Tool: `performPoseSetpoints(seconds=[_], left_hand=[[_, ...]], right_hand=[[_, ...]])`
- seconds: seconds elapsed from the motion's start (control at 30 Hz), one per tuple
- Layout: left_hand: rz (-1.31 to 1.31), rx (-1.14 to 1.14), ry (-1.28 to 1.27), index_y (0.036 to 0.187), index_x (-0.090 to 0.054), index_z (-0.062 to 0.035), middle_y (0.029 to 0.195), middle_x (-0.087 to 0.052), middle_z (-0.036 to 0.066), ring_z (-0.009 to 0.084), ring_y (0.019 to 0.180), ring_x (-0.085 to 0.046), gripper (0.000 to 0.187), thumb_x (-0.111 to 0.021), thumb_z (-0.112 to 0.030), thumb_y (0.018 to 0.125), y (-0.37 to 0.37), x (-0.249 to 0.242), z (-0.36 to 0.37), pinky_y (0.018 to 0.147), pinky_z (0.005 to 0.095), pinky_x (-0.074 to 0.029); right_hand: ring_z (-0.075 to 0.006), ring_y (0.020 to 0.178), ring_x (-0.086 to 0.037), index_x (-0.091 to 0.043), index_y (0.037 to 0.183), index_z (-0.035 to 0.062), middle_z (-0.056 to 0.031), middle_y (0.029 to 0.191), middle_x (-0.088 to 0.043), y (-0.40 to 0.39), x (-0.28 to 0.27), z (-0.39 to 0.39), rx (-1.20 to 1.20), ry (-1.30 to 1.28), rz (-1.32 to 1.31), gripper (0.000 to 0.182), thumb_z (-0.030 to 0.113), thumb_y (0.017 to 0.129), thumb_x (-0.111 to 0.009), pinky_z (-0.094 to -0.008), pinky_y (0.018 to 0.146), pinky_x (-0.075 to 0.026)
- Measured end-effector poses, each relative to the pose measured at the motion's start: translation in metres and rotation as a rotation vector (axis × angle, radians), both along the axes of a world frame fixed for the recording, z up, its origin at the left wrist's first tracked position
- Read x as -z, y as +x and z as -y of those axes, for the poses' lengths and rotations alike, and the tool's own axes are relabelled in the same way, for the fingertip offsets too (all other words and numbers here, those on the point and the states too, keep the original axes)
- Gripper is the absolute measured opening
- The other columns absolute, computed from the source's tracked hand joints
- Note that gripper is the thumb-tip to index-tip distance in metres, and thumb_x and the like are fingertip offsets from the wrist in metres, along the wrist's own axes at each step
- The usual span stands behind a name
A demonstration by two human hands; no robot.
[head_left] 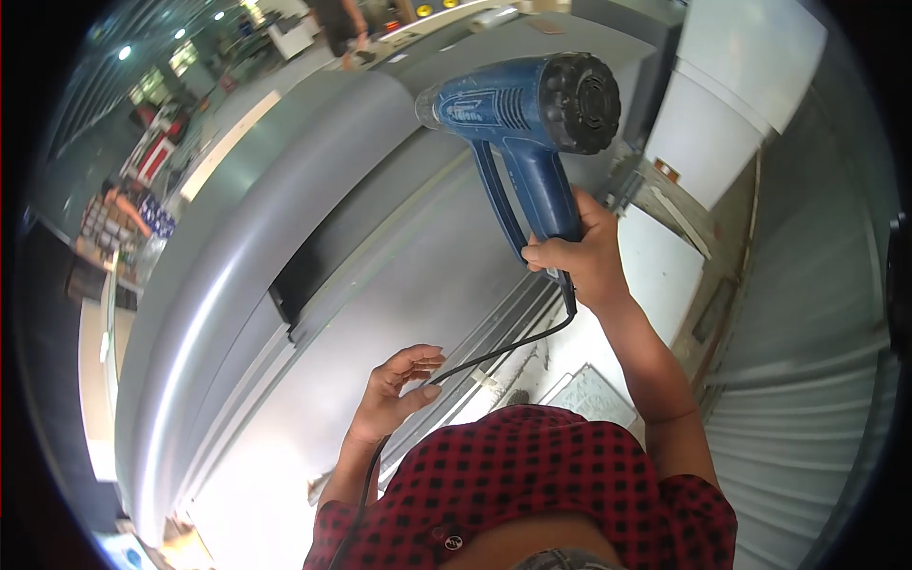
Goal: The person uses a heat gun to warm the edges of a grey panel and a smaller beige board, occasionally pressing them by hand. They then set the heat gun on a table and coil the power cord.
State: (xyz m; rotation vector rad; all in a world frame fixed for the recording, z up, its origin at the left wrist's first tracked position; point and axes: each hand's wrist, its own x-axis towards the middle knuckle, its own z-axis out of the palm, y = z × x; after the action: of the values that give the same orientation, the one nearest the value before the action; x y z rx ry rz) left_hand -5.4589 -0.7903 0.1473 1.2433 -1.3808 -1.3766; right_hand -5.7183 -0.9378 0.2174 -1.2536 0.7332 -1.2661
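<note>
A blue heat gun (527,109) with a black round rear cap is held up at the upper centre, its metal nozzle pointing left. My right hand (584,252) is wrapped round the lower end of its handle. A black cable (513,348) runs from the handle down to the left and passes by my left hand (404,388). That hand has its fingers apart and curved, with the cable lying across at the thumb. Beneath both hands lies a large grey panel (380,275) with a curved, shiny edge.
A white sheet (655,275) lies to the right, below a large white container (727,90). Grey pleated sheeting (798,446) covers the right side. One person (337,24) stands at the top, and another person's arm (128,211) shows at the far left.
</note>
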Motion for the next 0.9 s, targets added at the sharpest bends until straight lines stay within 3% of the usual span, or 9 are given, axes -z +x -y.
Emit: performPoseSetpoints(seconds=[0.33,0.5,0.9], left_hand=[[-0.057,-0.275,-0.063,0.126,-0.054,-0.0040,0.118,-0.060,0.010,0.0217,0.115,-0.055,0.052,-0.072,-0.008,0.078,0.006,-0.012,-0.055,0.098,0.0359,-0.041],[-0.140,-0.436,-0.065,0.125,-0.054,-0.0023,0.120,-0.059,0.010,0.0236,0.115,-0.055,0.058,-0.076,-0.018,0.074,0.002,-0.020,-0.085,0.097,0.0366,-0.041],[-0.137,-0.451,-0.206,0.121,-0.058,0.0024,0.119,-0.060,0.015,0.0274,0.115,-0.054,0.068,-0.082,-0.026,0.064,-0.022,-0.040,-0.123,0.097,0.0395,-0.039]], right_hand=[[-0.0137,0.054,-0.059,-0.059,0.102,-0.0034,-0.0074,0.071,-0.059,0.071,0.000,0.060,-0.182,0.018,0.025,0.044,0.001,0.060,-0.071,-0.0276,0.053,-0.052],[-0.0126,0.056,-0.060,-0.059,0.098,-0.0016,-0.0093,0.077,-0.061,0.076,0.003,0.071,-0.201,-0.001,0.028,0.040,0.005,0.061,-0.072,-0.0263,0.052,-0.052],[-0.0148,0.057,-0.062,-0.060,0.099,-0.0013,-0.0086,0.074,-0.062,0.080,0.010,0.067,-0.196,-0.024,0.008,0.038,0.005,0.064,-0.072,-0.0277,0.056,-0.053]])
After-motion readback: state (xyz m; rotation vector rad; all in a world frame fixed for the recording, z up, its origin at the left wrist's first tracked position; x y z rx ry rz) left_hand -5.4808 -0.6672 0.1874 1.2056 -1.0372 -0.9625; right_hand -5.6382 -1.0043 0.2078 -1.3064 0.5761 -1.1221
